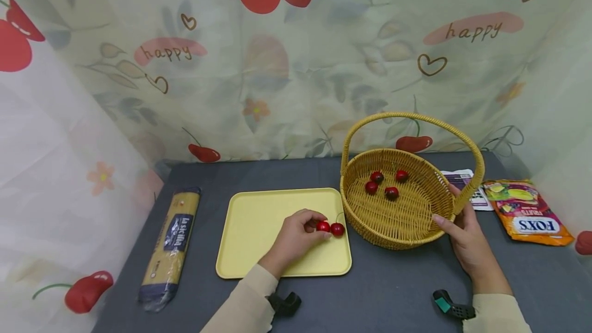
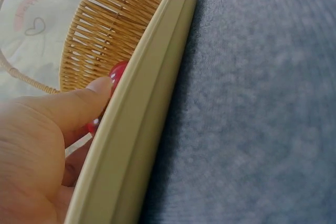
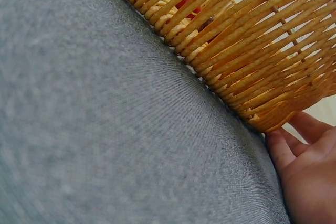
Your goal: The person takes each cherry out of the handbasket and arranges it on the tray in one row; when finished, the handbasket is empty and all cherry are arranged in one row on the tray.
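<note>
My left hand (image 1: 298, 238) is over the right part of a pale yellow tray (image 1: 259, 233), its thumb and fingers pinching a red cherry (image 1: 323, 226). Right beside that one lies a second cherry (image 1: 337, 229) with a thin stem, near the tray's right edge. In the left wrist view the tray's side wall (image 2: 131, 108) partly hides both cherries. A round wicker basket (image 1: 384, 230) with a tall arched handle stands against the tray's right end; several dark red cherries (image 1: 391, 193) lie inside. My right hand (image 1: 467, 240) grips the basket's right side, thumb at the rim, fingers behind.
At the left of the dark grey table lies a long pasta packet (image 1: 176, 245). An orange FOX'S bag (image 1: 529, 215) and a purple-and-white packet (image 1: 478, 199) are on the right, past the basket. A printed curtain (image 1: 296, 91) hangs behind the table.
</note>
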A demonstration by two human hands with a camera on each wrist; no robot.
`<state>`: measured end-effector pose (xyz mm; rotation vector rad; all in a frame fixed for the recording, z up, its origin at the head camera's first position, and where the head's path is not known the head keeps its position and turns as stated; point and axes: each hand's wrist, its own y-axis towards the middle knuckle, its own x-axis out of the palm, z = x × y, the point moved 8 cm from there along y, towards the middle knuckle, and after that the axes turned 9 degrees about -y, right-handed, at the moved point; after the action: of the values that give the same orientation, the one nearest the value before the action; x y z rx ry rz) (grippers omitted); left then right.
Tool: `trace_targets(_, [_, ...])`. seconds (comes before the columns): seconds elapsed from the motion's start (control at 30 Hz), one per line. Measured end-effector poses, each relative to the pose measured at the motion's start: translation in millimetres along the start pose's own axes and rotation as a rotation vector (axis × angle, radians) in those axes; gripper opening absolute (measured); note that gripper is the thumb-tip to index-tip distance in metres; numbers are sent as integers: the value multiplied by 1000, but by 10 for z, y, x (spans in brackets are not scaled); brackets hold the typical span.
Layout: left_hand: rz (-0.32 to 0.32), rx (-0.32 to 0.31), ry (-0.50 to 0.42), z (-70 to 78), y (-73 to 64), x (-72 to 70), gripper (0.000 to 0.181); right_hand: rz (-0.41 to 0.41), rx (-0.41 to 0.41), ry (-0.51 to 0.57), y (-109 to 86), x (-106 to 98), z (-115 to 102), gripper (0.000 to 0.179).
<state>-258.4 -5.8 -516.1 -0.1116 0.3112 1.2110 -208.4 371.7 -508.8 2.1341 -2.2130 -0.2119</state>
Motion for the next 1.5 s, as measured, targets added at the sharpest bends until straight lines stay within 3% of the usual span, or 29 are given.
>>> trace_targets(0.37, [84,17,-26,34,-8,-70,18,4,13,-9,6,2,15,82])
trace_targets(1.0, [5,22,25,55,-21,-63,19,-2,10,-10,35,-2,29,82])
trace_targets(1.13, [55,29,-41,97,-11,-125,23,-4,11,-15,36,5,35,83])
trace_targets(1.27, [85,28,-196,188,12,-176,38,1,10,-16,26,2,26,83])
trace_targets(1.4, [50,28,-345,295,58,-168,52,9,17,-18,8,-8,24,83])
trace_targets(1.5, [6,41,-403,400,107,-131,60,13,24,-23,-4,-14,26,83])
